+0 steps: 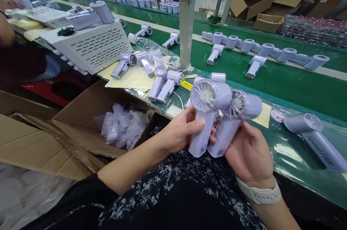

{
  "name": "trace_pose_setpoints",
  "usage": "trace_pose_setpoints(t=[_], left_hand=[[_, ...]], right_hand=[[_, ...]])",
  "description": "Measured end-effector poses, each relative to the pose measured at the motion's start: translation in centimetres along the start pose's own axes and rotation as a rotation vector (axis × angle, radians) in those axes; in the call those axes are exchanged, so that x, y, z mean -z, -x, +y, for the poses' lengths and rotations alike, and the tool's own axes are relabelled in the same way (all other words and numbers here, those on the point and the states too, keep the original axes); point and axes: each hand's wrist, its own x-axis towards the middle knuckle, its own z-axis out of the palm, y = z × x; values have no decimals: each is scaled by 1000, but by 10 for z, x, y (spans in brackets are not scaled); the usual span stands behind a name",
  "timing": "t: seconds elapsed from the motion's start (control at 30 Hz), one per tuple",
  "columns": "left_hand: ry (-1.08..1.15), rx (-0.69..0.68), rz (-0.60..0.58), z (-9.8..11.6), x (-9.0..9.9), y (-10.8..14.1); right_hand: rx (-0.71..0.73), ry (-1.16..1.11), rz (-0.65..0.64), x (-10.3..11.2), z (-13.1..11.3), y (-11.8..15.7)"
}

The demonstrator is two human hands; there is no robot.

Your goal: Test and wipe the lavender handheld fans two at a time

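Two lilac handheld fans are held side by side over the front edge of the bench. My left hand point(180, 130) is closed round the handle of the left fan point(202, 129), thumb across its front. My right hand point(252, 154) cups the right fan point(225, 132) from behind, most of its fingers hidden by the handle. Both fan heads point up, with their clear grilles facing me. Behind them, more lilac fan parts show partly. Another fan point(320, 139) marked "Speed FAN" lies on the bench at my right.
Several fans point(165, 85) lie near a clear plastic bottle point(154, 47) and a white slotted metal box point(94, 46). An open carton point(81, 114) with bubble wrap stands at lower left. A green conveyor point(298, 82) carries fans behind a grey post point(186, 20). People sit across the line.
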Motion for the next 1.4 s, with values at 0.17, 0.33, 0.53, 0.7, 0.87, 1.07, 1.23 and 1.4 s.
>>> trace_pose_setpoints(t=[0.17, 0.33, 0.53, 0.7, 0.87, 1.07, 1.23, 1.4], left_hand=[[13, 43, -11, -8, 4, -7], [116, 65, 48, -7, 8, -7], [103, 47, 8, 0, 7, -1], [-76, -5, 61, 5, 4, 3], [-147, 32, 48, 4, 8, 1], [-171, 23, 99, 2, 12, 0], [-254, -3, 106, 4, 17, 1], [-720, -376, 55, 11, 18, 6]], right_hand=[[-14, -49, 92, -4, 0, -1], [-2, -90, 29, -1, -2, 2], [135, -2, 62, 10, -5, 6], [206, 90, 133, 22, -3, 10], [150, 0, 215, 19, -3, 8], [77, -29, 271, 7, -1, 1], [109, -4, 281, 11, 1, 4], [356, 396, 54, 23, -3, 18]])
